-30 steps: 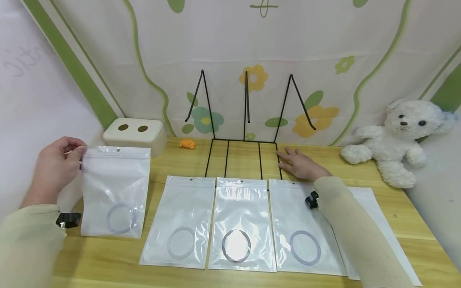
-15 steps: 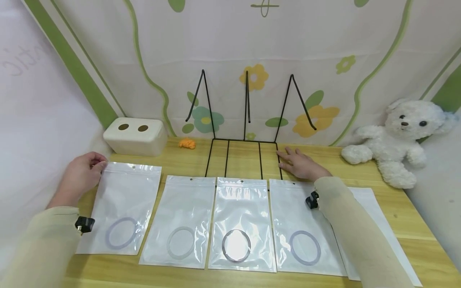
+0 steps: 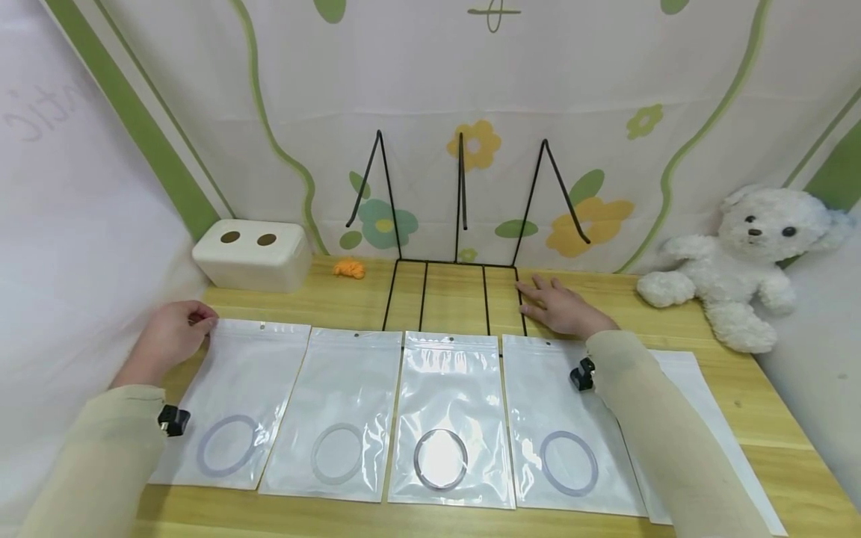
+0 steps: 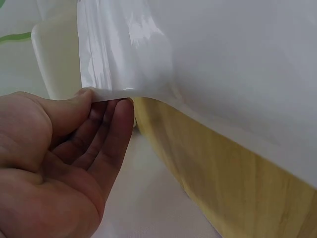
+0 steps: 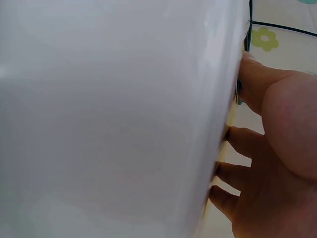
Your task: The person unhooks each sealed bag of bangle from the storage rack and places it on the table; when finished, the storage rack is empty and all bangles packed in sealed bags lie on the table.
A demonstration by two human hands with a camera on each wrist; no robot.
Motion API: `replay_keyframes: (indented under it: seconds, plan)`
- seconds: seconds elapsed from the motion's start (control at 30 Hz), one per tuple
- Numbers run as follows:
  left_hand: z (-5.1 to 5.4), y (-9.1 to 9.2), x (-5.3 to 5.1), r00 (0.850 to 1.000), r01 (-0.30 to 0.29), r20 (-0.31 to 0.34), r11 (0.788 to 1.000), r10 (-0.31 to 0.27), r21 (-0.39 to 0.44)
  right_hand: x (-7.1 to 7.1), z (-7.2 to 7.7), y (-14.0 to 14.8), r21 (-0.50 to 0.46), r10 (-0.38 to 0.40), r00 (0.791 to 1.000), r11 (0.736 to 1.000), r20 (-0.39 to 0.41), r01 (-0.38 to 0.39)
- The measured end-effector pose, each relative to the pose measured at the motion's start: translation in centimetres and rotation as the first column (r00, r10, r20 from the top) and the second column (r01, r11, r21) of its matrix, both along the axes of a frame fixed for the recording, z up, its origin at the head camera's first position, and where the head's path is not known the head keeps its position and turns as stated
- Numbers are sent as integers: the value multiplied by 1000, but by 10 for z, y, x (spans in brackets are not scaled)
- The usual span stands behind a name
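Observation:
At the left, my left hand (image 3: 171, 342) pinches the top left corner of a white zip bag (image 3: 245, 373) that holds a pale purple ring (image 3: 227, 446). The left wrist view shows the bag's corner (image 4: 111, 64) between thumb and fingers, its side edge raised above the wood. Beside it lie similar bags: one with a clear ring (image 3: 338, 453), one with a dark ring (image 3: 440, 459), one with a purple ring (image 3: 569, 463). A further bag (image 3: 699, 426) is partly covered by my right sleeve. My right hand (image 3: 563, 308) rests with fingers spread beside the rack's wire, holding nothing.
A black wire rack (image 3: 457, 264) with three upright hooks stands at the back middle. To its left are a white box (image 3: 258, 265) with two holes and an orange bundle (image 3: 350, 269). A white teddy bear (image 3: 747, 276) sits at the back right.
The left hand has brought its bag down and to the right, from raised at the left to lying alongside the clear-ring bag. The right hand has stayed still.

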State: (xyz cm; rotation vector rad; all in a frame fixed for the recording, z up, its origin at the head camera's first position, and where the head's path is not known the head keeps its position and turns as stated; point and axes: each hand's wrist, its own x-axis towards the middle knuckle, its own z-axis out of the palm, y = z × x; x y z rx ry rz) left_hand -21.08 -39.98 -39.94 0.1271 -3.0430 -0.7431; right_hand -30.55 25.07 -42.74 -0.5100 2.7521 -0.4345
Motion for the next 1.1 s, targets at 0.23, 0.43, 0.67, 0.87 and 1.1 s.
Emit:
replay_keyframes:
  seconds: [0.23, 0.43, 0.67, 0.87, 1.1]
  plan:
    - [-7, -3, 0, 999, 26, 36, 1000, -26, 0, 0, -2, 3, -8, 5, 1000, 1000, 0, -5]
    - [-8, -3, 1, 999, 3, 45, 1000, -3, 0, 0, -3, 3, -1, 6, 1000, 1000, -1, -6]
    - [-10, -5, 0, 999, -5, 51, 1000, 6, -14, 1, -2, 3, -8, -1, 1000, 1000, 1, 1]
    - [-12, -6, -1, 999, -12, 51, 1000, 13, -24, 0, -2, 2, -8, 4, 1000, 1000, -2, -4]
    - [-14, -7, -5, 1000, 23, 20, 999, -22, -42, 0, -1, 1, 2, 11, 1000, 1000, -5, -11]
